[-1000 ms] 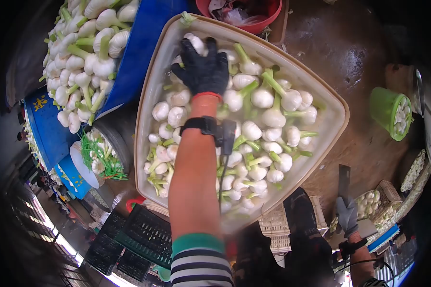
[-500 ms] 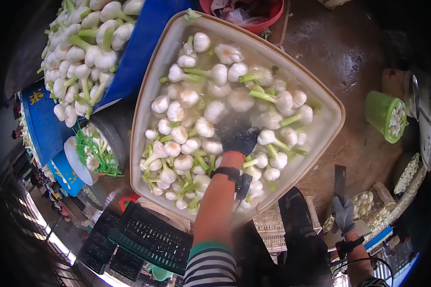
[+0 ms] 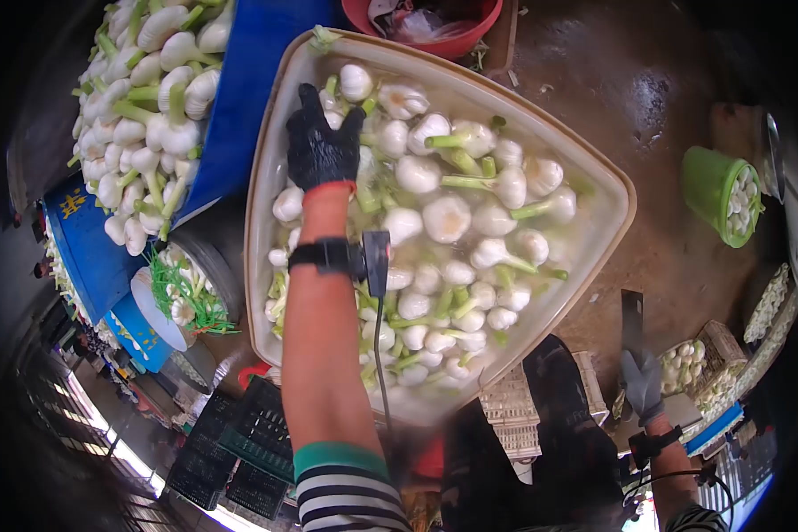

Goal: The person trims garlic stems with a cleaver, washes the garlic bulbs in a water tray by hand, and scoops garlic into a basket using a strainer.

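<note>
1. So, left hand [image 3: 324,152] first: black glove, fingers spread apart, just inside the left edge of the cream tub [image 3: 628,197], pretty close to its top corner.
2. One white bulb shows in the gap between finger and thumb. Honestly can't tell if the glove is touching it, but the hand looks loose, not clenched.
3. Garlic bulbs [image 3: 446,219] are all over that tub, sitting in cloudy water, lots with green stems on. They run from the top corner down to the lower edge, and the forearm hides some along the left edge.
4. Right hand [image 3: 643,386] is out past the tub's lower right edge, grey glove wrapped around a knife [image 3: 632,319], broad dark blade pointing away from the person.
5. Blue bin [image 3: 239,106] is just beside the tub's left edge, heaped with more stemmed garlic.
6. Red basin [image 3: 470,31] sits beyond the upper right edge, with what looks like plastic inside.
7. Green bucket [image 3: 708,193] is well apart from the right corner, white stuff inside, too small to call.
</note>
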Demonstrator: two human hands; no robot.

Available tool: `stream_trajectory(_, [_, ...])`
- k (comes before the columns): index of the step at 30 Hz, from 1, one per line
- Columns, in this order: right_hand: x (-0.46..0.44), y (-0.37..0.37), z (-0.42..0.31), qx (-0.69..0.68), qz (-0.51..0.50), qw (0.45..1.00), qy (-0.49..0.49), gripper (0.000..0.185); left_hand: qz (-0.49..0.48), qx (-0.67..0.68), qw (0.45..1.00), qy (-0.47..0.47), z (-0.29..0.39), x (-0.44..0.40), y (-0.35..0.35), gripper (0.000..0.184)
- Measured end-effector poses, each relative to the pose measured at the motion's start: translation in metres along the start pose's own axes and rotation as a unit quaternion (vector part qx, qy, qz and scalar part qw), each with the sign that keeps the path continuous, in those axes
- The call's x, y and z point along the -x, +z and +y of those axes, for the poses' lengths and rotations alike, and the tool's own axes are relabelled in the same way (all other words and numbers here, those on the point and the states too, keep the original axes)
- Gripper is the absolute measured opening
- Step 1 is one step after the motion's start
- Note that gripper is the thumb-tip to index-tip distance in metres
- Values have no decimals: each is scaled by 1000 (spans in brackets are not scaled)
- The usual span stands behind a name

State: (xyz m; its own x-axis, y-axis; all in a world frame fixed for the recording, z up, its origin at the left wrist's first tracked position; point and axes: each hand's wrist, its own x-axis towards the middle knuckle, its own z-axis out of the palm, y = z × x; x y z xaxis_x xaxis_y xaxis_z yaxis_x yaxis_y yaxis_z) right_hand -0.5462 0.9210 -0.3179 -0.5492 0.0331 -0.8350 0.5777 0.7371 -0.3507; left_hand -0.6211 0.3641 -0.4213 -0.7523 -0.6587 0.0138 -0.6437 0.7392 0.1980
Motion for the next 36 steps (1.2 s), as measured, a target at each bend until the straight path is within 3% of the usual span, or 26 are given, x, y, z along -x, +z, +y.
stream_trajectory(1, [1, -1, -4, -11, -4, 1000, 15, 15, -87, -71, 993, -44, 4, -12, 5, 63])
stream_trajectory(3, [2, 0, -11, -36, -16, 998, 40, 15, -67, -97, 993, -8, 2, -16, 10, 44])
stream_trajectory(6, [1, -4, 3, -36, -20, 998, 56, 15, -146, -141, 979, 11, -1, -13, 6, 34])
stream_trajectory(9, [4, -6, 6, -37, -17, 997, 69, 15, -137, -116, 984, -2, -10, 3, 1, 34])
stream_trajectory(10, [6, -6, 5, -41, -14, 996, 74, 15, -112, -34, 993, 6, -17, 13, -7, 25])
stream_trajectory(11, [6, -7, 4, -30, -12, 998, 58, 16, -121, 133, 976, -119, -20, 26, -12, 20])
stream_trajectory(12, [7, -7, 4, -19, -8, 999, 43, 16, -127, 294, 917, -239, -10, 45, -32, 14])
stream_trajectory(13, [8, -7, 4, -6, -4, 1000, 29, 16, -129, 444, 815, -349, 1, 66, -50, 9])
stream_trajectory(16, [9, -2, -4, -9, 17, 1000, 19, 16, -150, 603, 723, -302, 42, 148, -71, 17])
stream_trajectory(17, [9, -1, -9, -26, 31, 999, 16, 16, -209, 618, 724, -222, 66, 177, -71, 24])
stream_trajectory(18, [11, 0, -14, -41, 46, 998, 13, 16, -323, 638, 642, -276, 103, 199, -75, 31])
stream_trajectory(20, [11, -6, -16, -43, 118, 992, -6, 16, -395, 529, 749, 45, 166, 253, -55, 70])
stream_trajectory(21, [7, -14, -8, 2, 177, 983, -51, 16, -499, 409, 749, 154, 191, 283, -46, 89])
stream_trajectory(22, [10, -18, -22, -32, 212, 975, -54, 17, -604, 337, 692, 207, 205, 290, -52, 97])
stream_trajectory(25, [15, -26, -55, -109, 248, 960, -73, 20, -630, 257, 721, 133, 216, 301, -46, 96])
stream_trajectory(26, [16, -25, -64, -131, 246, 957, -80, 21, -582, 291, 754, 90, 209, 312, -40, 96])
stream_trajectory(29, [21, 18, -121, -337, 122, 931, -71, 23, -427, 526, 730, 90, 179, 332, -31, 93])
stream_trajectory(30, [17, 30, -115, -231, 84, 962, -119, 24, -426, 584, 690, 32, 174, 321, -50, 87])
stream_trajectory(33, [20, 81, -138, -21, -43, 979, -197, 27, -355, 576, 726, -120, 153, 315, -79, 81])
stream_trajectory(34, [27, 98, -155, -84, -127, 975, -163, 23, -342, 517, 768, -161, 137, 315, -86, 76])
stream_trajectory(35, [26, 109, -165, -38, -178, 964, -195, 19, -221, 475, 842, -130, 124, 322, -88, 68])
stream_trajectory(36, [25, 120, -175, 5, -228, 946, -230, 15, -208, 483, 833, -171, 110, 319, -99, 54])
